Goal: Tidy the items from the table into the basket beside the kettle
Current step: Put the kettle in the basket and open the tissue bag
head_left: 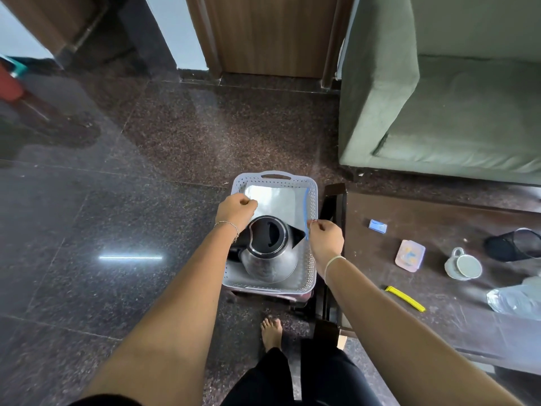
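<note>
A pale grey perforated basket (275, 174) stands on the floor beside the dark table (439, 332). A steel kettle (269, 253) with a black lid sits inside the basket's near half. Over the far half, both hands hold a clear plastic zip bag (275, 203) with a blue seal strip. My left hand (235, 210) pinches the bag's left edge. The blue-strip edge is pinched by my right hand (326, 238). On the table lie a small blue box (377, 226), a pink case (409, 255), a cup (464, 264) and a yellow stick-like item (405, 298).
A black mesh holder (515, 244) lies tipped on the table's right side, with crumpled clear plastic (518, 297) near it. A green sofa (439, 112) stands behind the table. My bare foot (270, 332) is just in front of the basket on the polished stone floor.
</note>
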